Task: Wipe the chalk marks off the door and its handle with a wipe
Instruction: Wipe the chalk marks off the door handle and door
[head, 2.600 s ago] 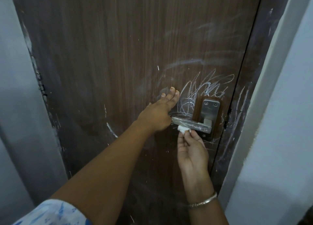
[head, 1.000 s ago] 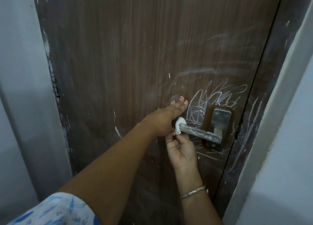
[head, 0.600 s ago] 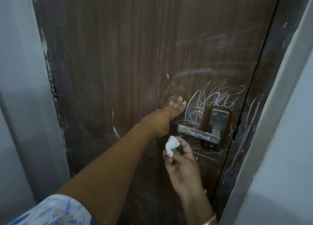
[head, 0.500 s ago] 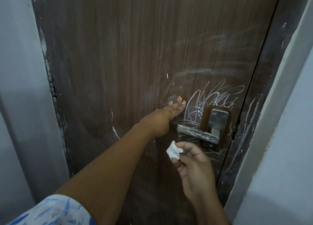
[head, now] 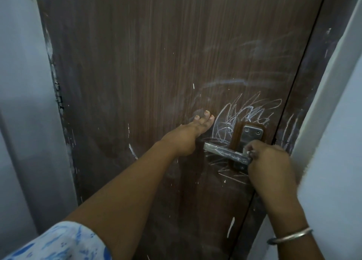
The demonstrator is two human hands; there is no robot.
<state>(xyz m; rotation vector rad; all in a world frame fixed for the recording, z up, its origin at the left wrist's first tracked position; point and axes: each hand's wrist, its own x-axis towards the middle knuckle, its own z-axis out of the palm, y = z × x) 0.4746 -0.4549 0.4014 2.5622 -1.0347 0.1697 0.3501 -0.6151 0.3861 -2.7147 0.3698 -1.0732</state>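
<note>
A person's left hand (head: 186,136) lies flat against a dark wood-grain door (head: 137,63), its grip released and fingers straight, the fingertips touching the panel just left of a white chalk scribble (head: 246,114). The right hand (head: 272,161) is at the pivot end of the metal lever handle (head: 225,153), its grip clenched with fingers curled inward. Only a small white sliver of the wipe (head: 250,153) shows, pinched at the fingertips and pressed against the lever where it meets the backplate (head: 251,133). The rest of the wipe is hidden inside the curled fingers.

White chalk streaks run along the top face of the handle, from its free end near the left wrist to the spot under the right fingertips. The scribble loops above and to the left of the backplate. More chalk lines (head: 229,171) cross the door just below the lever. Faint smears arc higher up the panel, and short chalk strokes mark the dark door frame (head: 293,128) to the right of the lock.

A thin metal bangle (head: 290,238) circles the right wrist. A white sleeve (head: 58,242) with blue print covers the left upper arm at the lower left corner. A pale wall (head: 333,122) borders the frame on the right.
</note>
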